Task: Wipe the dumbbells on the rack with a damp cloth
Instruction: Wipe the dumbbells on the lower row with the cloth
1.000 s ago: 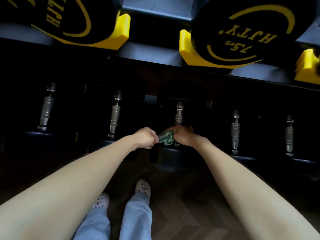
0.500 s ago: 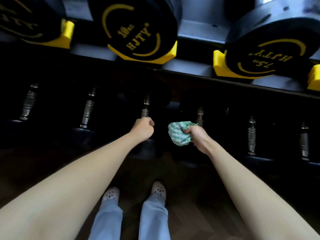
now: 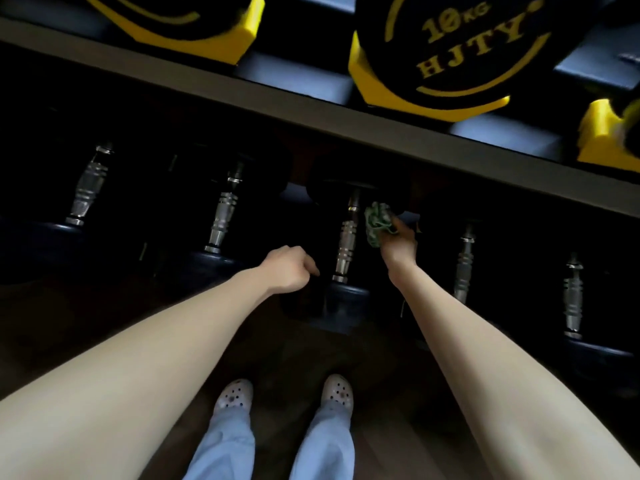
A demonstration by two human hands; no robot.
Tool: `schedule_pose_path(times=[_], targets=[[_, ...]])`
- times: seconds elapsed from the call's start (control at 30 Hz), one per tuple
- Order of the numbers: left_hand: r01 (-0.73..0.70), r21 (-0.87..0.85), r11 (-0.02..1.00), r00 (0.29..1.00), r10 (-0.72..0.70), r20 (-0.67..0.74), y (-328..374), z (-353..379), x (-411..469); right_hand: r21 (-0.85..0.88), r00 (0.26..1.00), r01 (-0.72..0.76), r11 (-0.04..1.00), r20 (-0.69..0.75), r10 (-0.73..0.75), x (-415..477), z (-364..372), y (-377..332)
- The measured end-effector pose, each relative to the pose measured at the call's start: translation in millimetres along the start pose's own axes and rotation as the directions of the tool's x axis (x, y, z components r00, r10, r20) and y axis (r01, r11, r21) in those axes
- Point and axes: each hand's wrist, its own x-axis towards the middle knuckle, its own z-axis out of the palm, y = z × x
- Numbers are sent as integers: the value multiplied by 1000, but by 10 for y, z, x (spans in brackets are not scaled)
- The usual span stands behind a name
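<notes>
Upper rack rail (image 3: 311,109) crosses top of view, dropping toward right. 10 kg dumbbell (image 3: 460,53) sits on shelf behind rail, right of centre, in cradle (image 3: 360,77). Lower-row dumbbells (image 3: 223,213) stand side by side under rail. Centre dumbbell handle (image 3: 346,237) lies between hands: left hand (image 3: 287,268) near its front end, right hand (image 3: 398,244) just right, cloth (image 3: 375,223) just beside handle. Shoes (image 3: 233,394) on floor (image 3: 287,358) before rack.

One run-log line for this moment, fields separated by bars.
right hand: grips cloth beside dumbbell handle | left hand: loosely curled, holds nothing
</notes>
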Motion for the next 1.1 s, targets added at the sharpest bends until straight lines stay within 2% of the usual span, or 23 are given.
schedule_pose_path(times=[0.1, 0.23, 0.33, 0.5, 0.6, 0.7, 0.77, 0.87, 0.93, 1.03, 1.1], targets=[[-17, -17, 1000, 999, 18, 26, -51, -83, 97, -330, 995, 100, 939, 36, -93, 96, 101, 84], [-26, -20, 999, 999, 27, 45, -88, -106, 140, -456, 989, 149, 878, 74, -129, 16, 205, 76], [-20, -31, 999, 998, 21, 53, -98, -113, 158, -481, 966, 258, 838, 130, -223, -10, 277, 44], [-7, -50, 999, 998, 10, 58, -103, -116, 153, -666, 936, 297, 684, 345, -71, 176, 273, -64], [-10, -40, 999, 998, 12, 54, -86, -113, 136, -576, 876, 343, 742, 481, -32, 188, 193, -102], [-5, -16, 1000, 998, 6, 60, -46, -115, 103, -475, 844, 242, 846, 534, 58, -30, 123, -153], [-9, -2, 1000, 998, 9, 60, -21, -120, 87, -466, 844, 232, 854, 533, 62, -99, 89, -69], [-6, 6, 1000, 998, 6, 55, 6, -117, 63, -508, 809, 173, 844, 561, 172, -154, 47, 46], [0, 4, 1000, 999, 0, 50, -3, -109, 46, -457, 785, 123, 881, 588, 196, -301, -8, -26], [7, -6, 1000, 999, -7, 37, 1, -77, 13, -248, 807, -58, 967, 558, 192, -377, -191, -62], [13, -14, 1000, 999, -13, 36, -3, -76, -15, 12, 813, -332, 943, 510, 280, -362, -310, -70]])
